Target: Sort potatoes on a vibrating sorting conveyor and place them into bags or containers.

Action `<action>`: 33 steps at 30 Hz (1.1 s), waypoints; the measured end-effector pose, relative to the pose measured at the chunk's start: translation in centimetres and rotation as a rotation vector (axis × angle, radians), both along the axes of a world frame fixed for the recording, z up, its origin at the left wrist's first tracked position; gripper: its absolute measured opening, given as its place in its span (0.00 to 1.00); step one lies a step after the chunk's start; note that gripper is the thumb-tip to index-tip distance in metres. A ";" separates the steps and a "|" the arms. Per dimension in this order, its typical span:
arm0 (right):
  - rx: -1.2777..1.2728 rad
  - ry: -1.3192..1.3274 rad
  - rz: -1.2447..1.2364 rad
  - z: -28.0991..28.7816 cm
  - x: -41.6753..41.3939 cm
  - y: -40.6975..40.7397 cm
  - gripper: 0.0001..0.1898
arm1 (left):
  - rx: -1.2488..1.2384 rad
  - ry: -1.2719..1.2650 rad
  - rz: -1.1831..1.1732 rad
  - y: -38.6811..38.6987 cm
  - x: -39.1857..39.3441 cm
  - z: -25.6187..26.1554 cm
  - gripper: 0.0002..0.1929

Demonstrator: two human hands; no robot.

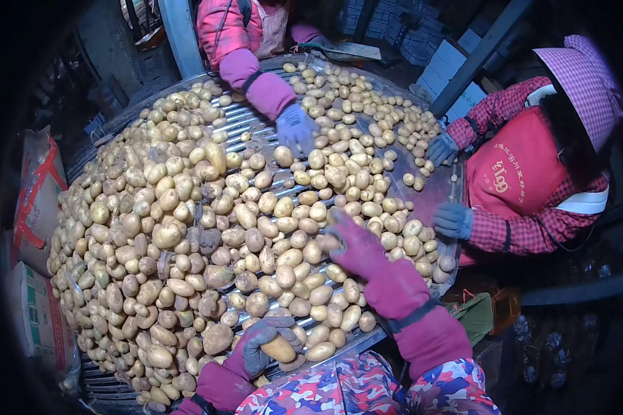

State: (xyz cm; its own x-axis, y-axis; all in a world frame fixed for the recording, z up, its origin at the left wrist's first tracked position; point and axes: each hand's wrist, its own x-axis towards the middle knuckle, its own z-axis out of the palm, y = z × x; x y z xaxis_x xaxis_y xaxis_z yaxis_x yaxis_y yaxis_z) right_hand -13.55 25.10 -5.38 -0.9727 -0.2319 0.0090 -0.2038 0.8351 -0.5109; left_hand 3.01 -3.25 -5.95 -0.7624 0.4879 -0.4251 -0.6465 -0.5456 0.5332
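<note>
My left hand, in a purple-and-grey work glove, is closed around an oval yellow potato near the table's front edge. My right hand, gloved alike and blurred by motion, is over the potatoes at the middle of the table. A blurred brownish potato shows at its fingertips; whether they grip it is unclear. Loose potatoes lie around both hands on a slatted metal sorting table. To the left they rise into a large heap, some with soil on them.
Across the table, a person's gloved hand reaches over the slats. Another person's gloved hands rest at the right rim, beside smaller potatoes. Printed cartons stand at the left. A green bag hangs below the right edge.
</note>
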 end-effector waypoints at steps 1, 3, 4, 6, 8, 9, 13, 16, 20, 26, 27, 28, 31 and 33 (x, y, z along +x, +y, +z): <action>-0.040 0.018 0.050 -0.6 1.3 0.6 0.22 | 0.007 0.006 -0.009 0.2 -0.1 0.1 0.26; -0.089 0.034 0.105 -0.2 3.3 0.8 0.22 | -0.014 -0.026 0.001 0.2 -0.1 0.5 0.26; -0.198 -0.093 0.044 1.7 4.4 0.5 0.24 | -0.016 -0.024 -0.004 0.1 0.0 0.5 0.26; -0.304 -0.210 -0.042 2.5 6.5 1.2 0.25 | -0.044 -0.009 0.024 0.3 -0.1 0.4 0.26; -1.010 -0.512 -0.279 2.0 8.6 2.8 0.29 | -0.034 0.011 0.044 0.6 -0.1 0.3 0.26; -1.235 -0.531 -0.259 2.4 9.3 3.2 0.34 | -0.025 0.019 0.080 0.8 -0.1 0.2 0.25; -1.617 -0.505 -0.177 3.4 13.9 5.8 0.39 | -0.014 0.032 0.048 1.1 -0.2 -0.2 0.27; -1.818 -0.364 -0.229 1.0 17.3 7.2 0.44 | -0.027 -0.016 0.020 2.9 -0.2 1.4 0.27; -1.794 -0.271 -0.292 -1.9 21.1 7.5 0.20 | 0.062 -0.040 -0.026 3.1 -0.2 1.3 0.20; -1.827 -0.125 -0.911 -5.7 30.8 13.1 0.23 | 0.060 -0.146 -0.039 3.2 0.1 2.7 0.26; -1.849 -0.025 -0.714 -5.4 32.0 16.2 0.21 | 0.041 -0.152 -0.042 2.8 0.1 2.9 0.27; -1.857 0.072 -0.516 -5.3 32.4 19.6 0.19 | 0.017 -0.164 -0.042 2.4 -0.1 3.1 0.29; -1.417 0.654 -0.927 -3.1 36.4 32.7 0.15 | -0.050 -0.236 -0.150 3.4 -1.1 2.6 0.34; -1.484 0.790 -1.250 0.0 33.0 33.4 0.14 | 0.034 -0.044 -0.084 3.7 -1.7 1.3 0.27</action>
State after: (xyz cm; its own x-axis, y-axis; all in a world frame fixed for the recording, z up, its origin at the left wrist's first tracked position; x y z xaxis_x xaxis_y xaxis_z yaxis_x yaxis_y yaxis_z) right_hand 19.48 58.46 -5.34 -0.2638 0.9614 -0.0786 -0.4452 -0.1936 -0.8743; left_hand 1.31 0.42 -4.65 -0.6988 0.5642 -0.4397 -0.7135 -0.5053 0.4855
